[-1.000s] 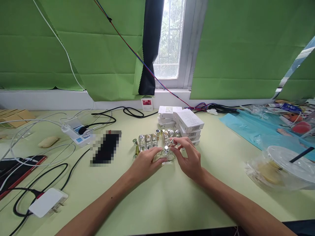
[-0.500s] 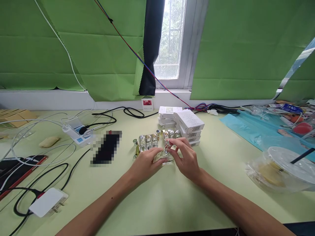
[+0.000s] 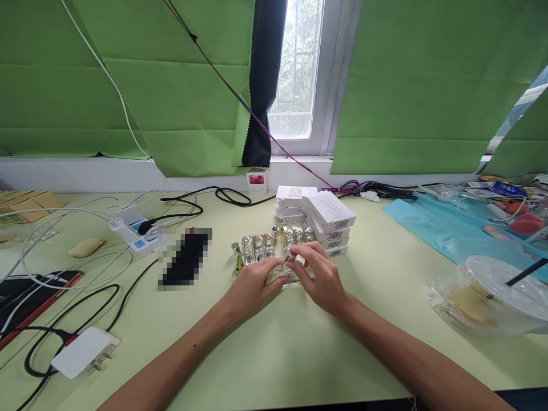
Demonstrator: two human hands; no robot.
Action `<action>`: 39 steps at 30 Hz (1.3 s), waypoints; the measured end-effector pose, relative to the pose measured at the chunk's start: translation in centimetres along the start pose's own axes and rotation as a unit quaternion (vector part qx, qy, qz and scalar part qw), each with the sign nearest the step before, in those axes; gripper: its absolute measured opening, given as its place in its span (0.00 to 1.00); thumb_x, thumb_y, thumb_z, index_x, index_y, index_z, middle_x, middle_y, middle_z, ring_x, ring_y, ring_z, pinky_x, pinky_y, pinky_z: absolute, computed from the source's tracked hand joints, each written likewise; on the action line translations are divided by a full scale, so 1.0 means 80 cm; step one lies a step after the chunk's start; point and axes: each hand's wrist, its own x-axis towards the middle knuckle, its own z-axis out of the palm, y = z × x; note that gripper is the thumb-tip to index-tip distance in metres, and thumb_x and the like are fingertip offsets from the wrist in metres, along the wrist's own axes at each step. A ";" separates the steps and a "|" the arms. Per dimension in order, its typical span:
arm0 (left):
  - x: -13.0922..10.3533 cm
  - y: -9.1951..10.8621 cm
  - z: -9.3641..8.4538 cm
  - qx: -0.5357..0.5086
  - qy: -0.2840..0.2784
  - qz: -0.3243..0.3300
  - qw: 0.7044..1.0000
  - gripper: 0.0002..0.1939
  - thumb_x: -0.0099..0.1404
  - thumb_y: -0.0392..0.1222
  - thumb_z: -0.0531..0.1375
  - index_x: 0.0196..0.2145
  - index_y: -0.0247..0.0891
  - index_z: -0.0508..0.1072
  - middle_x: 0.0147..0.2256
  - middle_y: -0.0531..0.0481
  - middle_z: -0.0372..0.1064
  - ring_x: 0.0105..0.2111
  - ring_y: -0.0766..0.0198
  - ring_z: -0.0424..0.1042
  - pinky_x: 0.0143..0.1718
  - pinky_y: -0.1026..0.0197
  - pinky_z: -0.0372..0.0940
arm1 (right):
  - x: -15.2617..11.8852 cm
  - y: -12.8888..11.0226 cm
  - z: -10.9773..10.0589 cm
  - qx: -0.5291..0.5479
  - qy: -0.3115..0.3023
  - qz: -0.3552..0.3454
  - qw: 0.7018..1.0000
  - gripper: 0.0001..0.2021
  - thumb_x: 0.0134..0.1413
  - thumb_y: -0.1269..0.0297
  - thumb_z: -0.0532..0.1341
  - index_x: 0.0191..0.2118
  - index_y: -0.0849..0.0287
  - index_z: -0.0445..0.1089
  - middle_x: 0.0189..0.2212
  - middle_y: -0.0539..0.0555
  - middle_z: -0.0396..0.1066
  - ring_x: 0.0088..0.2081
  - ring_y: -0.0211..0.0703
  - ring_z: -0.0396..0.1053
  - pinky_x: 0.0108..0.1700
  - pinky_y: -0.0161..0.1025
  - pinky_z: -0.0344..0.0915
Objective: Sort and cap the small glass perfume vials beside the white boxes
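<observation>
Green dominates up top: leafy green on the curtains [image 3: 171, 91], with a near-black strip [image 3: 262, 85] against the pale grey window frame [image 3: 336, 63]. Below, it's a soft yellow-green tabletop [image 3: 265, 357], and there's the sparkle, clear glass bottles [image 3: 258, 249] glinting silver and gold, with a silvery cap [image 3: 299, 260] among them. The stacked boxes [image 3: 329, 210] come in white, marked with dark barcode stripes; a small box [image 3: 256, 182], also white, sports a pinkish-red picture. White with blue patches, that's the power strip [image 3: 136, 235]! Twisted red and blue, the wire [image 3: 229, 86]; sky-blue, the plastic sheet [image 3: 422, 222]; black, the straw [image 3: 526, 271].
</observation>
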 end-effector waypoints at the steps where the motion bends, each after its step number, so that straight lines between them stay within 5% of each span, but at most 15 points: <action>1: 0.000 0.000 0.000 -0.002 0.002 0.002 1.000 0.16 0.70 0.51 0.59 0.49 0.40 0.75 0.30 0.52 0.72 0.25 0.64 0.69 0.33 0.61 0.67 | 0.000 0.000 0.000 -0.001 -0.002 0.000 1.000 0.16 0.65 0.74 0.60 0.55 0.54 0.66 0.39 0.55 0.77 0.42 0.46 0.70 0.39 0.42 0.74; 39: 0.001 0.008 -0.004 -0.018 0.020 0.001 1.000 0.15 0.70 0.51 0.59 0.47 0.41 0.76 0.27 0.53 0.71 0.24 0.64 0.69 0.32 0.61 0.68 | -0.005 0.002 0.002 0.001 0.006 0.025 1.000 0.14 0.62 0.71 0.63 0.53 0.56 0.68 0.38 0.56 0.76 0.39 0.45 0.71 0.37 0.41 0.75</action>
